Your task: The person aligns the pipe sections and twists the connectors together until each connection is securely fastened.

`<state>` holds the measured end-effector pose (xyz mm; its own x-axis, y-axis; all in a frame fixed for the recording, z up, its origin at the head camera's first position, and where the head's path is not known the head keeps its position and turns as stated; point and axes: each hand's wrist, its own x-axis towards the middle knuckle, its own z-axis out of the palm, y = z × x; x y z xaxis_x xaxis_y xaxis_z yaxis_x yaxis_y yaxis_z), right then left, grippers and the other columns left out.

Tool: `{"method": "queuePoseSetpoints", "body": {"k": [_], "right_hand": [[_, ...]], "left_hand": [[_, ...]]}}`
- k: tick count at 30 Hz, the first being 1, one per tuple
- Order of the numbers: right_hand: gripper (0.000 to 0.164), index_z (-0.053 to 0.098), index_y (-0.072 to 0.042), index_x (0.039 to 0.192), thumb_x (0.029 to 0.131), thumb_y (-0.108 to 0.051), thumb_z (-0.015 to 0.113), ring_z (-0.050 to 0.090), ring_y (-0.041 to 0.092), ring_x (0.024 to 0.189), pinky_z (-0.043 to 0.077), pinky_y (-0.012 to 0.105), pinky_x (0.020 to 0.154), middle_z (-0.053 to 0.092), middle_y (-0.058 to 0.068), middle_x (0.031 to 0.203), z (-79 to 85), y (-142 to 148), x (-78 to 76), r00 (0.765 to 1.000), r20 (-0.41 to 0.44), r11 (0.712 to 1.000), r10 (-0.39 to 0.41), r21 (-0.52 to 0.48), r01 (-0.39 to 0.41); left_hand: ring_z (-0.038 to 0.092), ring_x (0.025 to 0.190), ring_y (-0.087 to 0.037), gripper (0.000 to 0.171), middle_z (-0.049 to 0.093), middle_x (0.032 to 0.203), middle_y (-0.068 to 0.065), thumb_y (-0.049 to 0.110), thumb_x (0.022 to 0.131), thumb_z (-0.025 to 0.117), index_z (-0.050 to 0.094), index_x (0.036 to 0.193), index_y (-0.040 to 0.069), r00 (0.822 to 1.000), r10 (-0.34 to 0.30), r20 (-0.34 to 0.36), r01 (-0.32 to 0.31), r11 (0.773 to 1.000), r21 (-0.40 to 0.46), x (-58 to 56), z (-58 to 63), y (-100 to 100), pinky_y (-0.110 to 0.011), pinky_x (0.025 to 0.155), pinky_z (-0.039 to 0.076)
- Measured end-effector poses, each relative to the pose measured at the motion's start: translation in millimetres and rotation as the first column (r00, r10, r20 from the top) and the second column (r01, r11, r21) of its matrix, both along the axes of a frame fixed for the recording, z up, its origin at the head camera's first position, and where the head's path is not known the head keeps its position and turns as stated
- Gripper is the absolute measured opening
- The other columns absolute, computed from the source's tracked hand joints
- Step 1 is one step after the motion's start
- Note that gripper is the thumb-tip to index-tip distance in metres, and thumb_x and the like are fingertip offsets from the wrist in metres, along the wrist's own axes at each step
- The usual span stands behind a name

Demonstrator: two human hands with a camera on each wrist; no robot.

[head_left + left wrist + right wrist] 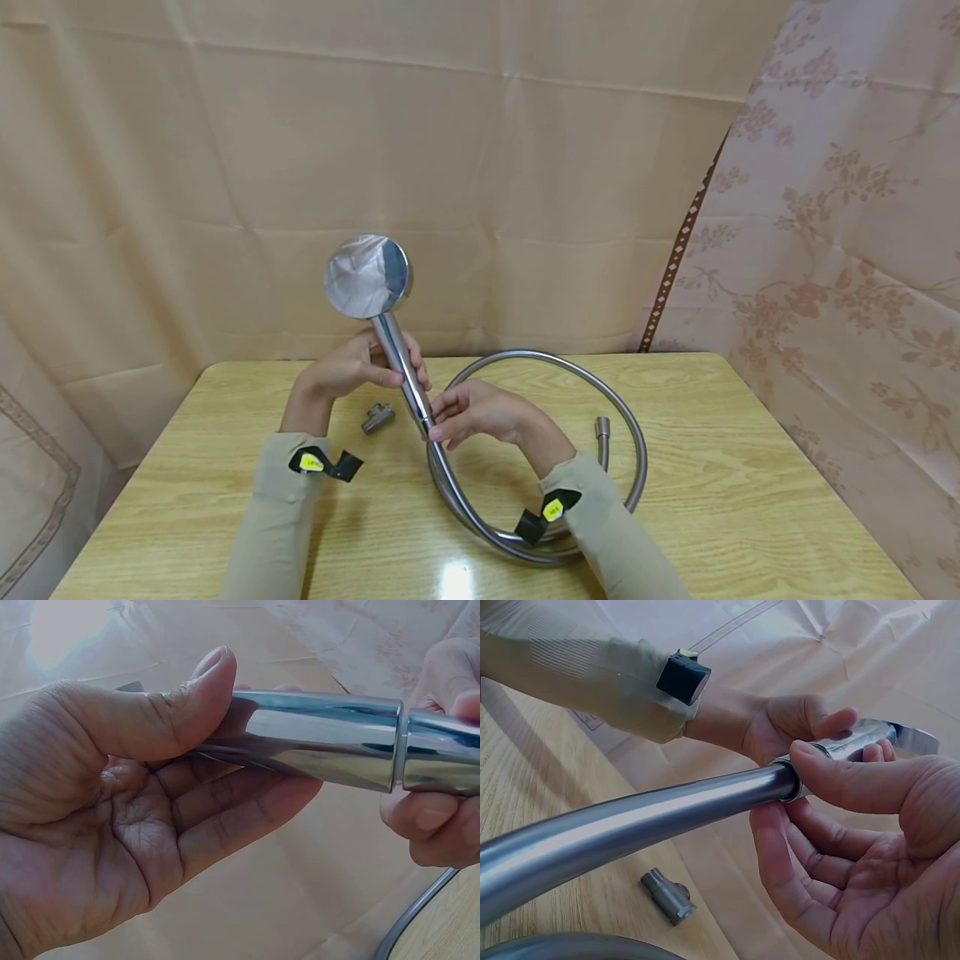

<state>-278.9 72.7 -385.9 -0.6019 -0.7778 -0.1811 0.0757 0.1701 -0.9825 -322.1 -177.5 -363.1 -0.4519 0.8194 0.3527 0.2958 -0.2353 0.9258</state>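
Over the desk [727, 475], you hold a chrome handheld shower [384, 329] aslant, its round face toward eleven o'clock and its lower end toward five. Your left hand [348, 367] pinches the handle between thumb and fingers. Your right hand [487, 412] pinches a chrome collar [442, 759] with thumb and fingers where the metal hose [641, 458] meets the handle; the left wrist view shows a narrow gap between collar and handle. From that joint, the hose loops across the desk toward three and four o'clock, its far end pointing to twelve. Near the handle, at nine o'clock, lies a small metal fitting [378, 417]. Beyond the desk's twelve o'clock edge hangs a beige curtain [480, 167].
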Motion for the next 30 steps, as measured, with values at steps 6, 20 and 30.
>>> {"method": "queuePoseSetpoints", "body": {"k": [6,20,30], "right_hand": [[0.027,0.059,0.018,0.117,0.094,0.007,0.062,0.066,0.008,0.083,0.058,0.024,0.073,0.073,-0.007,0.088,0.5,-0.1,-1.4,1.000,-0.010,1.000,0.016,0.003,-0.016],[0.025,0.060,0.019,0.116,0.096,0.006,0.061,0.067,0.011,0.086,0.057,0.024,0.075,0.077,0.010,0.100,2.8,0.9,-0.6,0.997,-0.059,0.999,0.043,0.011,-0.043],[0.025,0.064,0.013,0.118,0.096,0.001,0.064,0.069,0.009,0.090,0.059,0.027,0.078,0.078,0.008,0.103,2.4,1.1,-1.0,0.997,-0.049,0.998,0.051,0.025,-0.050]], "left_hand": [[0.074,0.103,-0.022,0.018,0.075,0.102,-0.005,-0.005,0.091,0.068,0.064,0.107,0.004,1.000,0.001,0.002,-0.001,1.000,-0.007,-0.8,1.3,0.1,-0.039,0.093,0.061],[0.073,0.103,-0.021,0.019,0.075,0.104,-0.005,-0.005,0.092,0.067,0.063,0.109,0.004,1.000,-0.008,-0.009,0.008,1.000,-0.001,-1.2,0.6,-0.8,-0.038,0.093,0.060],[0.073,0.103,-0.023,0.023,0.074,0.105,-0.006,-0.011,0.091,0.064,0.062,0.109,0.002,0.999,-0.044,-0.024,0.045,0.999,0.012,-2.9,-1.2,-1.6,-0.038,0.093,0.061]]}}
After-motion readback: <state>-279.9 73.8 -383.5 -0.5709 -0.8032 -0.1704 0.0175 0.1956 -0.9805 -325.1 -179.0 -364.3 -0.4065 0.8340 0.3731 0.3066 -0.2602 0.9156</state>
